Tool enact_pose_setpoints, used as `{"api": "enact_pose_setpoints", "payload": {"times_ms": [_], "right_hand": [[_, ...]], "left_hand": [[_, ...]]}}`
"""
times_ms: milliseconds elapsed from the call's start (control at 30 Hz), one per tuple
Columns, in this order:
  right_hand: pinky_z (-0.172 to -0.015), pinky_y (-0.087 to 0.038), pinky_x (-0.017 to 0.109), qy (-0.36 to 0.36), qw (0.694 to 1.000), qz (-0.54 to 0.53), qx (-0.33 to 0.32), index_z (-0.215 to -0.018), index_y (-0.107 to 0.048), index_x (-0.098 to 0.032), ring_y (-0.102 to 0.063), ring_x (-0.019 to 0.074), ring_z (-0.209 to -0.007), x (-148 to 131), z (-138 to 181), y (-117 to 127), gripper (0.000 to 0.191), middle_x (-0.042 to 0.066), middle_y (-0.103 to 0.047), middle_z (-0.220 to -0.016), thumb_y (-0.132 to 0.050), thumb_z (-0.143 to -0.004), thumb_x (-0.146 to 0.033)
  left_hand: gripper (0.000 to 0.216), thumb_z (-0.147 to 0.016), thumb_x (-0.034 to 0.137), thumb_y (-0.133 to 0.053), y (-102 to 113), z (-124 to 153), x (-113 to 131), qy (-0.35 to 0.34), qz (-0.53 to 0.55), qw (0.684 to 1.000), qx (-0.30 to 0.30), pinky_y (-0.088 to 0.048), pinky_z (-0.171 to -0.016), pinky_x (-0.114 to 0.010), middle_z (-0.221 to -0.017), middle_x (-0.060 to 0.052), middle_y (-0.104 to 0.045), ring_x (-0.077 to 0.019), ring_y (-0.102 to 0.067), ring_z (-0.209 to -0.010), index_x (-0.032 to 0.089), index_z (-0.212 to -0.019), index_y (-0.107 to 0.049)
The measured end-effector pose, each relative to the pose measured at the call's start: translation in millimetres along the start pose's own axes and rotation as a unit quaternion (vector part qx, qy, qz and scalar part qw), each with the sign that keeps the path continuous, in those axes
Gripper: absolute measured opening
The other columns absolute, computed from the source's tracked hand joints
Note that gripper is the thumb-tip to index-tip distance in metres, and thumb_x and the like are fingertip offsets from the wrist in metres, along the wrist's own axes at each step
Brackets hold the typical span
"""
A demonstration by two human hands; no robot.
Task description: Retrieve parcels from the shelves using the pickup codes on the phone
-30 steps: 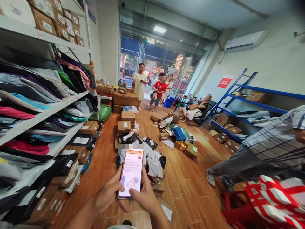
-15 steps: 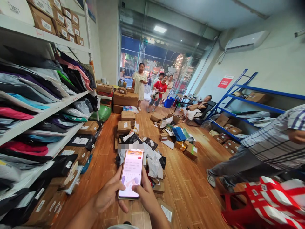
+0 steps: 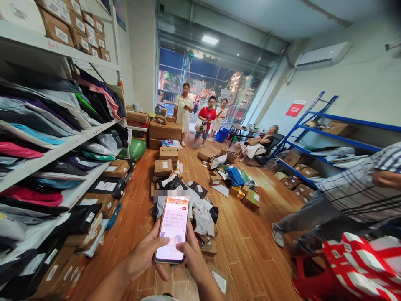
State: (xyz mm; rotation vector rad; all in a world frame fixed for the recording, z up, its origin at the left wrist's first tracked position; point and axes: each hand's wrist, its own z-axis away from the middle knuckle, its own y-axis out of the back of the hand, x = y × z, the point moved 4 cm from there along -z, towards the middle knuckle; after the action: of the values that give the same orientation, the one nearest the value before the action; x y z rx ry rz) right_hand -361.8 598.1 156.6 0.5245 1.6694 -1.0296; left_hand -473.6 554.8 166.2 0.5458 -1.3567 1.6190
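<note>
A smartphone (image 3: 171, 230) with a lit screen is held upright between my two hands, low in the middle of the view. My left hand (image 3: 142, 251) grips its left edge, with the thumb over the on-screen keyboard area and fingers behind. On the opposite edge my right hand (image 3: 191, 248) is wrapped, its thumb bent over the lower right of the screen. The screen text is too blurred to read. Beyond the phone, a heap of parcels (image 3: 203, 221) in white and black bags and brown boxes lies on the wooden floor.
White shelving (image 3: 65, 136) packed with bagged parcels runs along the left. Another parcel pile (image 3: 238, 177) lies further off. A person in a checked shirt (image 3: 357, 184) stands at right, near a red stool (image 3: 308, 271) and blue shelving (image 3: 300, 144). Several people are near the glass front.
My left thumb has moved up and right over the screen. Near the glass front, the person in red has shifted slightly left. The phone stays in both hands.
</note>
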Motion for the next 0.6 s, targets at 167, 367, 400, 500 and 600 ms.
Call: {"api": "enact_pose_setpoints", "payload": {"times_ms": [167,367,400,500,600], "right_hand": [[-0.088,-0.042,0.036,-0.013,0.999,0.003,0.05,-0.114,-0.055,-0.024,-0.056,0.0244,-0.101,-4,-4,1,0.049,0.002,-0.064,-0.11,-0.053,-0.066,-0.023],[-0.062,-0.046,0.031,-0.02,0.988,0.001,0.152,-0.083,-0.064,-0.02,-0.061,0.0218,-0.07,-13,-18,1,0.032,0.003,-0.069,-0.075,-0.058,-0.07,-0.049],[-0.059,-0.046,0.03,-0.019,0.987,0.003,0.159,-0.08,-0.063,-0.02,-0.061,0.0214,-0.066,-13,-20,1,0.034,0.003,-0.069,-0.07,-0.057,-0.071,-0.051],[-0.058,-0.046,0.03,-0.018,0.986,0.002,0.165,-0.076,-0.062,-0.019,-0.061,0.0213,-0.063,-11,-22,1,0.034,0.003,-0.068,-0.066,-0.053,-0.074,-0.052],[-0.065,-0.048,0.033,-0.019,0.988,-0.006,0.151,-0.087,-0.062,-0.019,-0.062,0.0231,-0.073,-8,-19,3,0.029,0.003,-0.07,-0.077,-0.056,-0.07,-0.042]], "left_hand": [[0.109,-0.065,0.016,-0.06,4,-2,-4,-0.013,-0.001,0.999,-0.05,-0.056,-0.045,-0.027,-0.132,-0.014,-0.045,-0.024,-0.06,-0.087,0.032,-0.139,0.017],[0.109,-0.058,0.009,-0.05,7,-4,-14,0.008,-0.018,0.999,-0.039,-0.056,-0.045,-0.028,-0.131,-0.012,-0.046,-0.0228,-0.059,-0.086,0.03,-0.139,0.019],[0.109,-0.057,0.01,-0.05,7,-3,-15,0.014,-0.012,0.999,-0.041,-0.057,-0.045,-0.029,-0.129,-0.012,-0.048,-0.0216,-0.059,-0.084,0.029,-0.139,0.02],[0.111,-0.055,0.01,-0.05,6,-2,-16,0.025,-0.01,0.999,-0.038,-0.057,-0.046,-0.029,-0.126,-0.013,-0.05,-0.0195,-0.058,-0.079,0.027,-0.139,0.02],[0.109,-0.056,0.01,-0.05,8,-2,-16,0.023,0.002,0.999,-0.033,-0.057,-0.045,-0.03,-0.126,-0.012,-0.049,-0.0215,-0.058,-0.083,0.028,-0.139,0.018]]}}
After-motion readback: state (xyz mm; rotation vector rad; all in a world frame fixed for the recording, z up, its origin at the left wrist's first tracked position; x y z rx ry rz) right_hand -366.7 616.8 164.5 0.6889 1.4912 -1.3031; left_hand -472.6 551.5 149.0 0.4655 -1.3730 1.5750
